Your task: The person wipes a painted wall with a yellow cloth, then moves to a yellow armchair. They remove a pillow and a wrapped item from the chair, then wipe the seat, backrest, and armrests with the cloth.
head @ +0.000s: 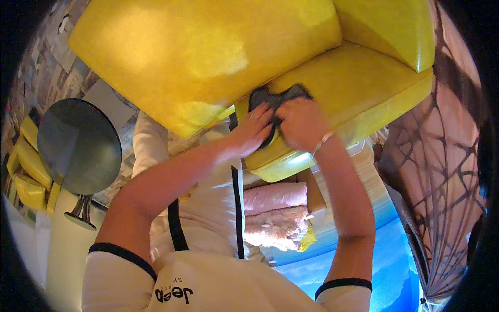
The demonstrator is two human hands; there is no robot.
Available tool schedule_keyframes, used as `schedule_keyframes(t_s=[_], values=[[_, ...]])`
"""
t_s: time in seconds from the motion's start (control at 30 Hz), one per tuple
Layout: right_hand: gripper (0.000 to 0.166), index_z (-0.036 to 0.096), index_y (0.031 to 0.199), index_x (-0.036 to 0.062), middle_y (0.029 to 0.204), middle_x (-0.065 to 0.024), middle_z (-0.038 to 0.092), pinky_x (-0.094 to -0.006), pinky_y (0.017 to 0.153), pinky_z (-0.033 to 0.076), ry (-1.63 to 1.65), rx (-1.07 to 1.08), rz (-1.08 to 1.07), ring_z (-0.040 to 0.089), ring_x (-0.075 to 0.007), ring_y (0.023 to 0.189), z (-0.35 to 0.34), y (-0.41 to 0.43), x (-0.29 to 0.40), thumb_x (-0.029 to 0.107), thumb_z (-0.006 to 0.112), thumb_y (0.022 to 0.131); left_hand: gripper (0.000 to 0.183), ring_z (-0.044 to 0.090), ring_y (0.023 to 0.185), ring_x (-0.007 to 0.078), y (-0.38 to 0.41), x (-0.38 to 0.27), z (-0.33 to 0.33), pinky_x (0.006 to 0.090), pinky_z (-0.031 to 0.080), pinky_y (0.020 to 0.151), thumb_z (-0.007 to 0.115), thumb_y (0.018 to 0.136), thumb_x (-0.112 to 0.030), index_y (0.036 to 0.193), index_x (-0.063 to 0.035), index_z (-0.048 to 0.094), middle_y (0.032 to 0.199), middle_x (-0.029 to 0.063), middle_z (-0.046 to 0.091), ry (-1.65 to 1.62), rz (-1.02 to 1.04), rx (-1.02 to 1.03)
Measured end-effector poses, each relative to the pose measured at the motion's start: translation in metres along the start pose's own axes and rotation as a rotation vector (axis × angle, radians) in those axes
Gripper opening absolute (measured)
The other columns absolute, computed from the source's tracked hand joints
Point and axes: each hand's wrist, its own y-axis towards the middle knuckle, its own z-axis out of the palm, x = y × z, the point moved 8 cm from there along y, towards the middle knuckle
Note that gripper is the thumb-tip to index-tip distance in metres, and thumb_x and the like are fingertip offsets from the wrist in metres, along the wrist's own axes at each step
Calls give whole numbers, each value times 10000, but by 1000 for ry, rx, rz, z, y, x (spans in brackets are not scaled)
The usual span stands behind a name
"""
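A dark cloth (298, 91), somewhat blurred, lies bunched against the yellow leather-like seat (351, 82). My left hand (253, 132) rests on the cloth's left part with its fingers bent over it; whether they pinch it cannot be told. Beside it, slightly apart, my right hand (300, 123) has its fingers curled on the cloth and grips it. A pale band circles the right wrist. Both hands are at the front left part of the seat, close to the large yellow cushion or backrest (195, 50).
A round dark-topped table (80, 146) and yellow chairs (29, 175) stand at the left. Below the seat lie a rolled pink cloth (276, 197) and a crumpled light one (275, 226). A patterned curtain (429, 167) hangs at the right.
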Motion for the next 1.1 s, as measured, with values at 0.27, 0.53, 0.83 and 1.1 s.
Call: schedule_keyframes(t_s=[0.27,0.53,0.83,1.1], values=[[246,699,931,73,981,-128,692,-427,905,487,-16,233,89,632,-312,963,6,10,-36,204,533,807,580,186,1445,398,25,-20,0,445,171,1190,391,1005,-286,1491,-3,247,1561,245,186,-1,52,56],[248,702,941,55,1041,-132,682,-411,935,471,-229,95,109,621,-317,1003,-17,15,-99,200,533,830,614,138,1465,368,101,-22,1,422,133,1197,373,1010,-325,1506,-1,211,1581,226,136,-44,-18,146],[293,730,920,36,1002,-159,708,-428,888,519,-97,-23,50,664,-314,990,-25,-1,-54,250,544,844,615,102,1474,366,68,-35,1,417,121,1205,371,976,-240,1486,56,197,1571,263,118,-51,128,174],[309,707,994,71,1089,-160,671,-415,946,476,-283,50,414,601,-337,1062,-52,14,-187,236,485,856,606,153,1454,396,199,-57,11,423,159,1195,354,990,-266,1482,58,210,1552,280,178,-50,109,86]])
